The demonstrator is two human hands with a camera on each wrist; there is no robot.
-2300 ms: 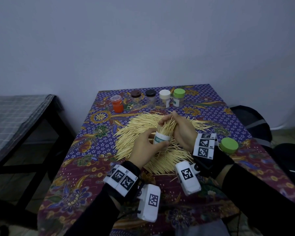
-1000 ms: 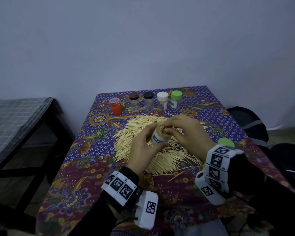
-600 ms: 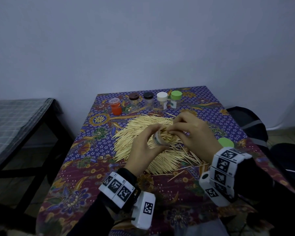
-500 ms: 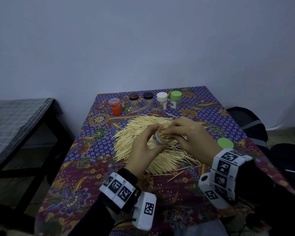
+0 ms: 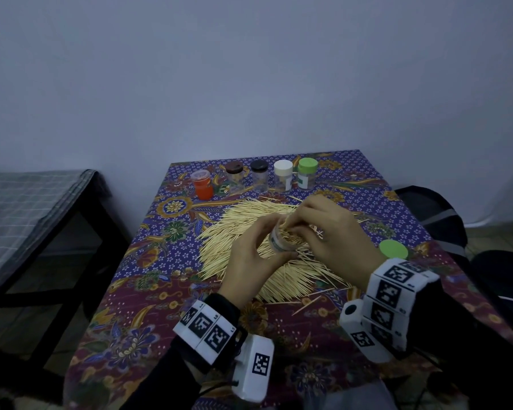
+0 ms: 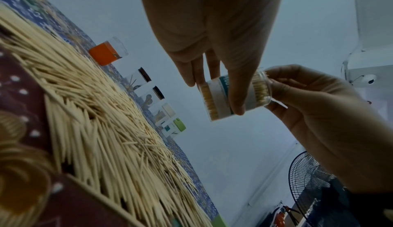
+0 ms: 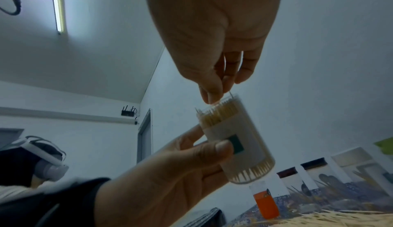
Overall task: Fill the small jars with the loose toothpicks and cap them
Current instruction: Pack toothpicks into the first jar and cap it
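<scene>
Gripping jar [image 5: 282, 239] in left hand [image 5: 251, 261], right hand [image 5: 332, 235] pinching toothpicks, capped jars [image 5: 282, 179] behind.

The mouth of the held jar [image 5: 282, 239] is partly covered by the right hand's fingers [image 5: 298, 221]. Its label text is cut short by the left thumb [image 6: 238, 94]. At 5 o'clock, the tabletop [image 5: 323, 344] is hidden beneath sleeves. The back-row jars' contents are too small to tell.
</scene>
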